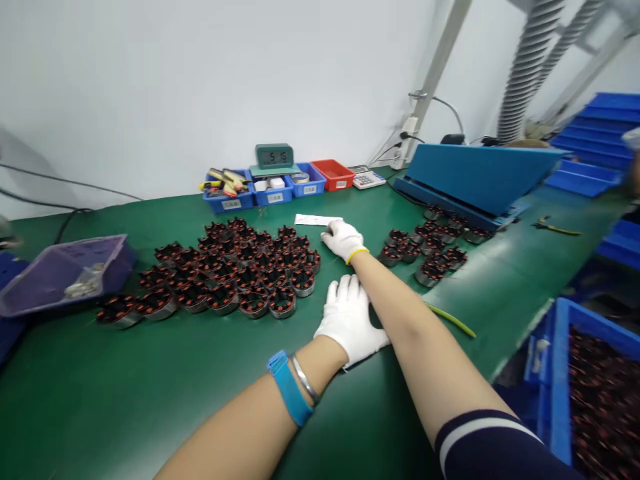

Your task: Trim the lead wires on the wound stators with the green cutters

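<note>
My left hand (350,323), in a white glove, lies flat on the green bench with its fingers stretched out and holds nothing. Across it reaches my right arm. My right hand (343,240), gloved too, has its fingers curled down beside a white paper strip (315,220); whatever lies under the fingertips is hidden. A large cluster of motor stators (247,267) with copper windings stands left of both hands. To the right sits a smaller group of stators (433,247). From behind my right forearm sticks out a yellow-green handle (453,319), its other end mostly hidden.
Blue bins (273,195) with tools and small items, a clock (275,156), a red bin (333,175) and a calculator (369,179) line the wall. A purple tray (113,267) stands left. At right are a blue slanted panel (475,175), cutters (555,227) and a stator-filled crate (561,373).
</note>
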Demonstrator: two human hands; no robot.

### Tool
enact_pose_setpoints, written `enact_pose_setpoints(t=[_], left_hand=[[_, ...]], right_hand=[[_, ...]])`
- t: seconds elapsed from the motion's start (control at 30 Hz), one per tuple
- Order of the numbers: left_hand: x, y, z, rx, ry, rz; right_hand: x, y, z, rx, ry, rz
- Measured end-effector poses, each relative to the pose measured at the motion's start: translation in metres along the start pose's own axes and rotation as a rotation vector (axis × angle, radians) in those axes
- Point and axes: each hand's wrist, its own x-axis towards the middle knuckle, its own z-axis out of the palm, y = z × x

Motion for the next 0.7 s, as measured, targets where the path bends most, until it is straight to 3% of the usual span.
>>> enact_pose_setpoints(t=[0.23,0.4,0.53,0.7], left_hand=[[-0.004,0.008,-0.002,0.089,0.005,0.024],[-0.018,0.016,-0.004,0.131,-0.005,0.079],[-0.03,0.019,-0.005,0.15,0.015,0.084],[-0.054,0.011,-0.003,0.144,-0.003,0.059]], right_hand=[[-0.025,-0.002,-0.01,0.067,-0.001,0.002],[-0.055,-0.006,-0.023,0.244,0.014,0.063],[-0.079,-0.023,-0.052,0.521,0.058,0.127],[-0.106,-0.06,-0.096,1.112,0.08,0.098]])
